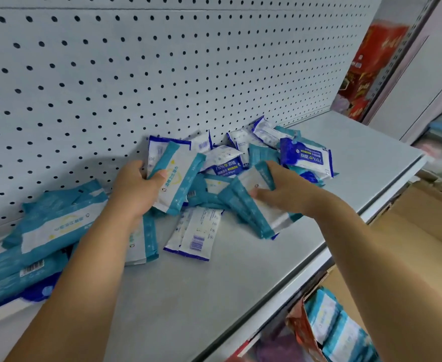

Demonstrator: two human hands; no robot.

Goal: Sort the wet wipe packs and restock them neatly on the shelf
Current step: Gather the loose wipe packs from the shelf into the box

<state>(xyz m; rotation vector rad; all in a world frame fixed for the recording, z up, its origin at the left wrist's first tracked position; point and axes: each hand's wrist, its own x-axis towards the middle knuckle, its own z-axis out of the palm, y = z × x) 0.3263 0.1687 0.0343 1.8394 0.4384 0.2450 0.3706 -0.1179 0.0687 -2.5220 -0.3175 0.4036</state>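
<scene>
A loose heap of wet wipe packs lies on the grey shelf (193,304) against the pegboard. My left hand (133,189) grips a teal-and-white pack (177,180) lifted at the heap's left side. My right hand (280,189) pinches another teal-and-white pack (255,176) in the middle of the heap. Dark-blue packs marked 75% (306,159) lie at the heap's right and back. White packs with a barcode (196,236) lie face down at the front. A stack of larger teal packs (53,223) rests at the far left.
The pegboard back wall (162,74) rises behind the heap. The shelf's front edge (319,254) runs diagonally to the right. A cardboard box (410,239) stands below it, and an opened carton with more teal packs (332,327) is lower down. Red boxes (366,71) stand beyond the upright.
</scene>
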